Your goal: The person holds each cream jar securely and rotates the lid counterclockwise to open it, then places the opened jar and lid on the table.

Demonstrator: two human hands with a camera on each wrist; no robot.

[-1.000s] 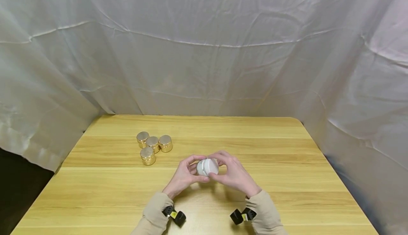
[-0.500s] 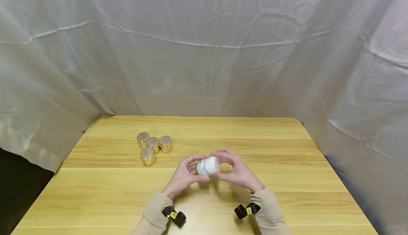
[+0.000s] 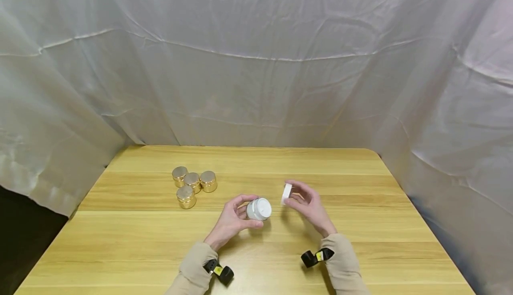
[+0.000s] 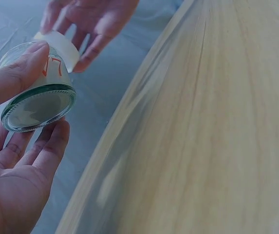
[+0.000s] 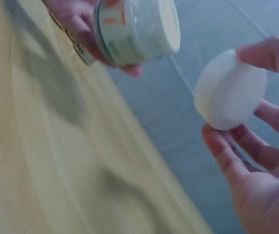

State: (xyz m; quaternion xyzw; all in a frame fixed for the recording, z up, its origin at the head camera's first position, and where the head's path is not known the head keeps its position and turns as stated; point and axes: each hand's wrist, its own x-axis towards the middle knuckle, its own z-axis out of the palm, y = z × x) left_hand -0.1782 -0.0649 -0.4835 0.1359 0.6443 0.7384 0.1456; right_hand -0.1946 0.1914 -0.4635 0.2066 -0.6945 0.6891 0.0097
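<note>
Head view: left hand [image 3: 229, 223] grips an uncapped white jar [image 3: 258, 209], right hand [image 3: 309, 205] pinches the removed white lid [image 3: 286, 194], while four gold containers [image 3: 193, 180] appear closed.

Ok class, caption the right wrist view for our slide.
The right hand holds a white lid, apart from the printed jar in the left hand.

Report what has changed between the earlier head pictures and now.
The white lid has come off the jar: the right hand, gripping the lid, has moved away to the right. The left hand holds the jar about where it was, and the four gold containers have stayed put on the table.
</note>
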